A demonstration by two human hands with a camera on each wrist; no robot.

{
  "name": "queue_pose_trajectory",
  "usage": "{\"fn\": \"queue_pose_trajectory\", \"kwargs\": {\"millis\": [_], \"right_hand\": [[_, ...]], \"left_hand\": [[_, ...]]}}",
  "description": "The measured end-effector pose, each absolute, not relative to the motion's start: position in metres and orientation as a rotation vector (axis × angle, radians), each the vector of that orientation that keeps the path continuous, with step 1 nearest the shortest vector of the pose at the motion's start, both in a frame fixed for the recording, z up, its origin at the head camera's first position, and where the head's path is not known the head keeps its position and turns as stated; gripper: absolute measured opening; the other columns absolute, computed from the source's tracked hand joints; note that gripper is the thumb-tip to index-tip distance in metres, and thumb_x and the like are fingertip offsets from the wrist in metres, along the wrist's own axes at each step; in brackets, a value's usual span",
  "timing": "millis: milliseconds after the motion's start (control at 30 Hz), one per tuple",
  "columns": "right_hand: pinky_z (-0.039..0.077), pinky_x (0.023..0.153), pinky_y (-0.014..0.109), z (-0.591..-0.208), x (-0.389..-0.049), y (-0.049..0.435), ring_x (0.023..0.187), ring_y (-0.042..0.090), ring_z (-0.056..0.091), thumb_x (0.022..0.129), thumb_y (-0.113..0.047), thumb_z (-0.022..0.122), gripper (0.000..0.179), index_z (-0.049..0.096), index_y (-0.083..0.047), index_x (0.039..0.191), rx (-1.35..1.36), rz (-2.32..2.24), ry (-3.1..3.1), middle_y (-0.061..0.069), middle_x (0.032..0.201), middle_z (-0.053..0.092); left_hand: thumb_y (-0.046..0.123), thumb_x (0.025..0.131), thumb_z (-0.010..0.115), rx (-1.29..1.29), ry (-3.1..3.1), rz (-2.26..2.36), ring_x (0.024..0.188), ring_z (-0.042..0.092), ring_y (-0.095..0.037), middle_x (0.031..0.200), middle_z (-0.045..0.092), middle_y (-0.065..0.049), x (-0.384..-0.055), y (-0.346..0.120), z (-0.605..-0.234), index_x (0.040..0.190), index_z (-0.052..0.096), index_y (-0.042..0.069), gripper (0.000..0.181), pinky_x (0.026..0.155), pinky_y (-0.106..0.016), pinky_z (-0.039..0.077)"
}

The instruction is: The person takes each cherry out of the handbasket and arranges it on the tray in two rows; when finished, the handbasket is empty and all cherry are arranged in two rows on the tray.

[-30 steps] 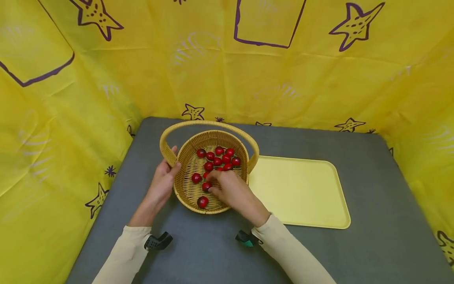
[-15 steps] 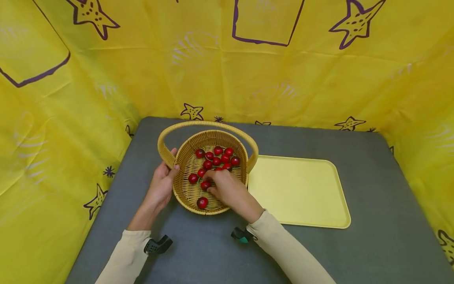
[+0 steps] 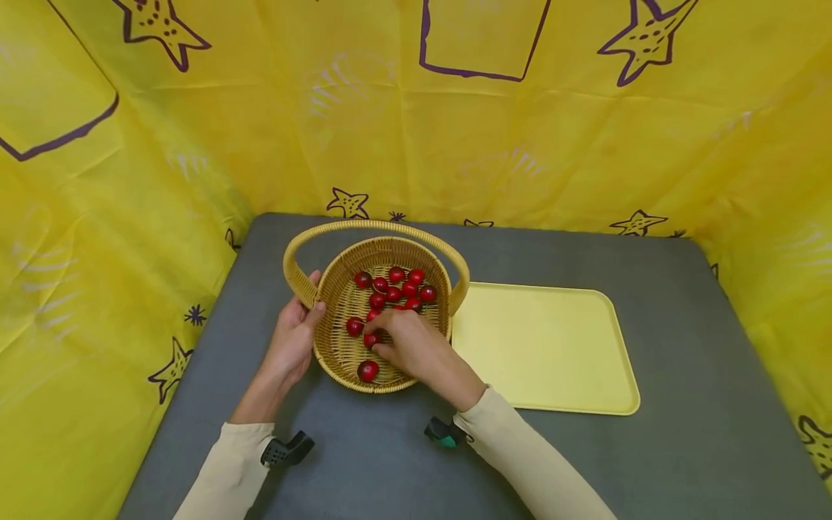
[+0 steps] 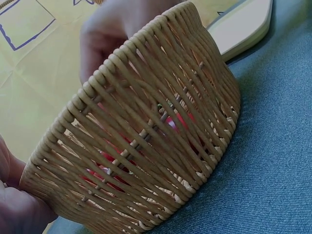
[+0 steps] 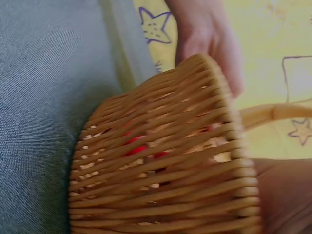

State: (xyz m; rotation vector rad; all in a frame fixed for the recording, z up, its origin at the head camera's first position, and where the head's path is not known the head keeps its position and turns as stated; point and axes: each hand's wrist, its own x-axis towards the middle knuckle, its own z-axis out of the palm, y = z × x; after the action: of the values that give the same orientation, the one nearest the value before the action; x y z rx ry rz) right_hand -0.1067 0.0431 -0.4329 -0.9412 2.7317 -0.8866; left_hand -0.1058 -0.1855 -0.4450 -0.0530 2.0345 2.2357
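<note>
A round wicker basket (image 3: 338, 354) with an arched handle (image 3: 377, 225) stands on the table and holds several dark red cherries (image 3: 393, 294). At its left side my left hand (image 3: 290, 339) grips the rim by the foot of the handle, thumb on the near side. My right hand (image 3: 419, 347) reaches inside over the right rim, thumb and forefinger pinching one cherry (image 3: 371, 340). Another cherry (image 3: 367, 371) lies alone near the front wall. Both wrist views look at the woven wall (image 4: 141, 131) from outside, so the pinching fingertips are hidden there.
To the right of the basket, almost against it, lies a pale yellow rectangular tray (image 3: 546, 347). Both rest on a dark grey table (image 3: 689, 361). Yellow cloth (image 3: 416, 159) printed with starfish hangs behind and along both sides.
My right fingers have shifted slightly left among the cherries and now close on one near the basket's middle. A nearby cherry has moved a little left. The left hand keeps its grip.
</note>
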Motion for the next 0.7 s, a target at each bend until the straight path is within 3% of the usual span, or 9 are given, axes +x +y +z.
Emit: {"fn": "queue_pose_trajectory", "kwargs": {"millis": [233, 433, 700], "right_hand": [[0.056, 0.095, 0.026, -0.390, -0.085, 0.060, 0.109, 0.011, 0.070, 0.095, -0.019, 0.082, 0.023, 0.079, -0.016, 0.118, -1.063, -1.007, 2.770, -0.006, 0.116, 0.076], [0.056, 0.097, 0.026, -0.341, -0.061, 0.086, 0.115, 0.006, 0.067, 0.093, -0.014, 0.084, 0.031, 0.078, -0.017, 0.123, -1.090, -1.186, 2.823, -0.008, 0.122, 0.074], [0.055, 0.100, 0.027, -0.304, -0.050, 0.139, 0.117, 0.013, 0.071, 0.087, -0.007, 0.088, 0.036, 0.080, -0.013, 0.122, -1.030, -1.558, 3.010, -0.004, 0.124, 0.076]], "left_hand": [[-0.002, 0.112, 0.036, -0.044, 2.059, 2.205, 0.161, 0.016, -0.021, 0.178, 0.011, -0.008, -0.106, -0.187, -0.446, 0.171, 0.013, 0.008, 0.063, 0.129, -0.041, 0.019], [-0.003, 0.112, 0.036, -0.022, 2.038, 2.223, 0.161, 0.015, -0.023, 0.178, 0.008, -0.010, -0.106, -0.188, -0.447, 0.170, 0.012, 0.007, 0.064, 0.129, -0.043, 0.017], [-0.004, 0.112, 0.036, -0.044, 1.999, 2.255, 0.161, 0.014, -0.020, 0.178, 0.009, -0.007, -0.104, -0.186, -0.446, 0.170, 0.013, 0.007, 0.064, 0.128, -0.037, 0.018]]}}
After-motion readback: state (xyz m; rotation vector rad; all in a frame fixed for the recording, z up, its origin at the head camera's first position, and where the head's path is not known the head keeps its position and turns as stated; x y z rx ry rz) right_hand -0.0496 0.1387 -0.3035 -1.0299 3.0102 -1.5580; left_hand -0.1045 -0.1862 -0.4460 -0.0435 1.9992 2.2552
